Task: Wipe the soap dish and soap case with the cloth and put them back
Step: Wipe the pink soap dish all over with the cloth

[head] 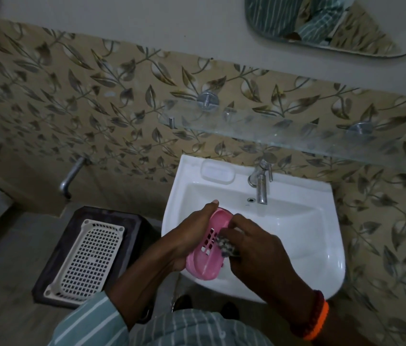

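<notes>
At the far left a white perforated basket (86, 258) lies on a dark stool (54, 258) beside the white sink (321, 233). Over the basin's front left part, the left hand (184, 236) is wrapped around the pink soap dish (206, 245), gripping its left edge with the slotted inside facing up. Just right of it, the right hand (254, 248) pinches a bunched cloth (224, 245) against the dish, while a clear soap case (218, 172) sits on the back rim left of the tap (260, 181).
</notes>
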`<state>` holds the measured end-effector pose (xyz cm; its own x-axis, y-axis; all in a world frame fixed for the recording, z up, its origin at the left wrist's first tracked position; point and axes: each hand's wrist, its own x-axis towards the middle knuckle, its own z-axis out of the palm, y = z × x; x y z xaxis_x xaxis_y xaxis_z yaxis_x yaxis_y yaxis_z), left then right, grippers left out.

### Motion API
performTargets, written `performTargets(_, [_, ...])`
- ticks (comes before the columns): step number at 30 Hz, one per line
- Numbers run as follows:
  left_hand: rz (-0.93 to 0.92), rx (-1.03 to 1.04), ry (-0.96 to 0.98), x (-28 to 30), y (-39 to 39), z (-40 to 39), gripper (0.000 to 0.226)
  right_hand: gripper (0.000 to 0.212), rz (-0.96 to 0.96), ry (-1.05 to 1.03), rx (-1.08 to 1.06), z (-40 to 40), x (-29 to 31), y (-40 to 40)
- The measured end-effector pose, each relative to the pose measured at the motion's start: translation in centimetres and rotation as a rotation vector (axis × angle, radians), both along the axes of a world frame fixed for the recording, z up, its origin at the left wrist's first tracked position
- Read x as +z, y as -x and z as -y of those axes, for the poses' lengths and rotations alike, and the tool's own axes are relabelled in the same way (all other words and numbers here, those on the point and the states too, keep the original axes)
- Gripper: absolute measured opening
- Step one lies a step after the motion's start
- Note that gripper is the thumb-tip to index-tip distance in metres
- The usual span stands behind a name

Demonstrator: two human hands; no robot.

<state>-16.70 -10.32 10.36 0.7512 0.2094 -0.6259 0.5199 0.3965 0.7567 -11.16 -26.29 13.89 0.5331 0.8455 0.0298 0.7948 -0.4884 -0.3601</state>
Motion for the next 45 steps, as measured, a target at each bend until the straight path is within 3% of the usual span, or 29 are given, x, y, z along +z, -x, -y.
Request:
performTargets(5, [0.029, -0.011, -0.038, 0.6, -0.6, -0.1, 0.054, 0.033, -0.170, 0.017, 0.137, 1.0, -0.3, 2.9])
performTargets(10, [0.045, -0.012, 0.015, 0.4, 0.1, 0.6, 0.052, 0.022, 0.089, 0.066, 0.029, -0.1, 1.5, -1.2])
performTargets(13, [0.097, 0.011, -0.101, 0.7, -0.4, 0.7, 0.046, 0.030, 0.149, 0.093, -0.028, -0.4, 1.6, -1.2])
performTargets(17, [0.184, 0.019, -0.264, 1.7, -1.1, 0.2, 0.047, 0.028, -0.084, -0.024, -0.034, -0.3, 0.5, 1.1])
performTargets(20, [0.201, 0.020, -0.279, 1.9, -1.1, -0.2, 0.050, 0.031, -0.241, -0.003, 0.017, 0.1, 0.1, 3.0])
performTargets(28, [0.094, 0.018, -0.125, 1.7, -0.5, 0.7, 0.047, 0.025, 0.220, 0.141, 0.051, -0.3, 2.6, -1.7])
performTargets(30, [0.122, 0.065, -0.170, 1.9, -0.8, 0.5, 0.046, 0.030, 0.162, 0.137, 0.092, -0.2, 2.4, -0.7])
performTargets(34, [0.166, 0.070, -0.199, 2.5, -0.9, 0.2, 0.048, 0.024, -0.150, 0.126, 0.144, -0.1, 1.8, 1.9])
performTargets(36, [0.147, 0.027, -0.196, 2.5, -0.8, 0.4, 0.048, 0.026, -0.082, 0.106, 0.165, -0.3, 1.7, 0.6])
performTargets(40, [0.118, 0.022, -0.157, 2.5, -0.8, 0.9, 0.050, 0.028, 0.282, 0.160, 0.174, -0.6, 2.7, -2.8])
performTargets(42, [0.127, 0.039, -0.169, 2.5, -0.9, 0.9, 0.050, 0.026, 0.276, 0.180, 0.195, -0.5, 2.9, -2.1])
performTargets(45, [0.177, 0.116, -0.178, 2.6, -1.1, 0.8, 0.050, 0.024, 0.052, 0.139, 0.197, -0.5, 1.5, 0.8])
